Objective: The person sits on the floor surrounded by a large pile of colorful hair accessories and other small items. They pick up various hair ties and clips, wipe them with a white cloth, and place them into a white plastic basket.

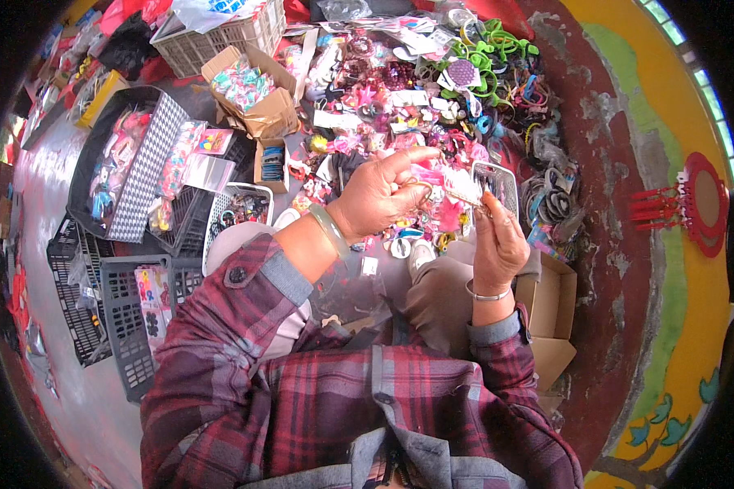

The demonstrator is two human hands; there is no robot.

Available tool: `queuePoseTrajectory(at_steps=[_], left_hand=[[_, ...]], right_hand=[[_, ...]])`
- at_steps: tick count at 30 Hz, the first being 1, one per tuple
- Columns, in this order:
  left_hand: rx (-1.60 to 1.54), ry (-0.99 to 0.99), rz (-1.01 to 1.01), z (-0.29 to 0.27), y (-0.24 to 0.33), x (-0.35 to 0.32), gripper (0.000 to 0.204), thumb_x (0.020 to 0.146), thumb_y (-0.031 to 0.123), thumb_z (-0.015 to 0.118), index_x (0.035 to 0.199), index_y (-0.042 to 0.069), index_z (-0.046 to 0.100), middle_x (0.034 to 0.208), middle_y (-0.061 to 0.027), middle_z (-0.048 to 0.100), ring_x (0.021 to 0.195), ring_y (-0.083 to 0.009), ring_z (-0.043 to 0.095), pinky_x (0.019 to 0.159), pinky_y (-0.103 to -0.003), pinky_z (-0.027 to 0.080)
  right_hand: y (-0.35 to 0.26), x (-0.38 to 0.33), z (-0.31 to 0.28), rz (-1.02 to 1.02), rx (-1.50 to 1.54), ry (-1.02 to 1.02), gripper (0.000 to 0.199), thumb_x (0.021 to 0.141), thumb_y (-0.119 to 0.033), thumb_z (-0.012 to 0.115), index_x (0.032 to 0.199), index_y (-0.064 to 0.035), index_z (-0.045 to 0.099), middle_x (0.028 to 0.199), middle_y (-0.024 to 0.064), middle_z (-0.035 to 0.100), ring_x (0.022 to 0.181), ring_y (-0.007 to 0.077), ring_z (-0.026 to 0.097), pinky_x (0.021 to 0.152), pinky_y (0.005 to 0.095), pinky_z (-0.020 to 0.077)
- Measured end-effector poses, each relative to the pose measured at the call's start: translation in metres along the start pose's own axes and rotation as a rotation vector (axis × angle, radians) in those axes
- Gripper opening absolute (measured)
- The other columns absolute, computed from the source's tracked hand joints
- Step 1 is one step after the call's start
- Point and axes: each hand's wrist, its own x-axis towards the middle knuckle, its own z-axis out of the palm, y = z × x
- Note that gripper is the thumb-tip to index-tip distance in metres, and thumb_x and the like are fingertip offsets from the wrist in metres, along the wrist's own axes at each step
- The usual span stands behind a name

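Note:
Both my hands are raised over the heap of small accessories in front of me. My left hand (pixel 382 196) has its fingers curled in, thumb against the bent fingers; what it grips, if anything, is too small to make out. To its right, my right hand (pixel 499 244) pinches one end of a thin pale strip (pixel 462 197) that points toward the left hand. Whether the left fingers also touch the strip cannot be told against the busy background. Pink pieces (pixel 429 176) show just behind the left fingertips.
A heap of hair accessories (pixel 359 122) spreads ahead, with green bands (pixel 497 57) at its far right. At left stand an open carton of packets (pixel 245 85), a white basket (pixel 261 192) and dark crates (pixel 126 326). An open cardboard box (pixel 550 297) lies right of my knee.

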Motion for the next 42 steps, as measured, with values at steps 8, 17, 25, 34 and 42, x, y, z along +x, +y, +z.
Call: queuePoseTrajectory(at_steps=[8,17,25,34,42], left_hand=[[0.268,0.123,0.139,-0.001,-0.016,0.001,0.028,0.08,0.002,0.055,0.108,0.003,0.056,0.089,-0.0059,0.063,0.066,-0.0057,0.055,0.059,-0.02,0.045],[0.392,0.21,0.075,-0.005,-0.016,0.004,0.02,0.078,0.008,0.057,0.097,0.003,0.061,0.075,-0.0108,0.062,0.063,-0.0156,0.058,0.057,-0.026,0.046],[0.421,0.151,0.105,-0.009,-0.032,0.009,0.019,0.081,0.004,0.055,0.098,0.002,0.062,0.075,-0.0028,0.063,0.057,-0.0026,0.05,0.052,-0.02,0.043],[-0.262,0.004,-0.275,-0.013,-0.016,0.014,0.025,0.083,0.012,0.057,0.106,0.001,0.057,0.067,0.0031,0.053,0.051,-0.0025,0.044,0.045,-0.018,0.036],[-0.119,-0.215,-0.397,-0.014,-0.026,0.013,0.014,0.077,0.014,0.064,0.085,0.001,0.063,0.071,0.0017,0.058,0.063,-0.0037,0.048,0.055,-0.021,0.039]], right_hand=[[-0.004,-0.002,0.002,-0.098,-0.029,-0.068,0.026,0.07,0.003,0.065,0.095,-0.0008,0.063,0.083,0.0128,0.064,0.074,0.0213,0.062,0.066,0.0263,0.0489],[-0.007,-0.002,0.0,-0.296,-0.088,-0.11,0.024,0.068,0.0,0.068,0.091,-0.0014,0.064,0.076,0.0123,0.063,0.064,0.0221,0.061,0.057,0.027,0.0477],[-0.011,-0.005,0.004,0.285,0.272,-0.049,0.015,0.077,-0.006,0.064,0.09,0.0011,0.064,0.065,0.0054,0.059,0.057,0.0107,0.052,0.052,0.0202,0.0387],[0.002,-0.003,0.007,0.694,0.682,-0.039,0.014,0.08,-0.007,0.062,0.092,0.0009,0.063,0.068,0.0015,0.059,0.056,0.0053,0.049,0.051,0.0171,0.0359],[0.002,-0.01,0.012,0.366,0.446,-0.191,0.013,0.081,-0.007,0.061,0.092,0.0005,0.063,0.069,-0.0003,0.057,0.06,0.0057,0.049,0.053,0.0178,0.0384]])
